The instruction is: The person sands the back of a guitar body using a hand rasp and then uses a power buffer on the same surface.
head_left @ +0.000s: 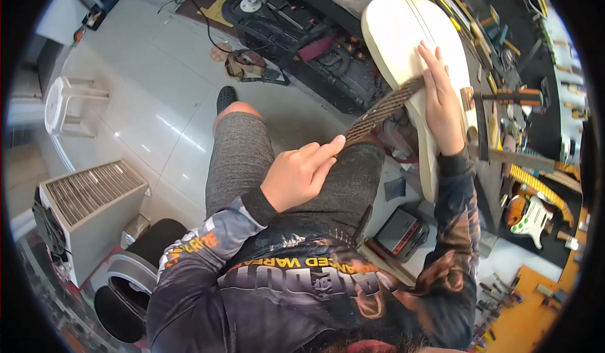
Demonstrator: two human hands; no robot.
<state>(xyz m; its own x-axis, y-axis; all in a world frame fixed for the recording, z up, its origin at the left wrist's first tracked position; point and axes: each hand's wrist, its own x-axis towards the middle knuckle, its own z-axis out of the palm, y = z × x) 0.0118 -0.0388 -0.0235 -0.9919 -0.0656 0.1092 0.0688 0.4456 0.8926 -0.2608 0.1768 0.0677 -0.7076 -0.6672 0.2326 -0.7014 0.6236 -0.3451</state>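
Evidently, shaping is under way at the edge of a pale guitar body, read here from left to right. The left hand (296, 175), in front of the lap, is closed around the near end of a dark, ridged file (382, 110), which slants up and to the right. The file's far end reaches the near edge of the pale guitar body (403, 41), which lies beside the bench at the person's right. The right hand (443, 110) rests on its face, fingers extended, thumb side against the file's end; whether it pinches or merely steadies the file cannot be told. At the body's far edge is what appears to be a clamp (513, 96). As far as can be judged, the rounded outline is already cut, while edge smoothing remains unfinished; no fittings show on the exposed face. How much of the rim has been worked cannot be made out. Hidden or unclear are the file's near end, covered by the left fingers, its exact contact with the edge, the body's underside, and the part of its face beneath the right hand.
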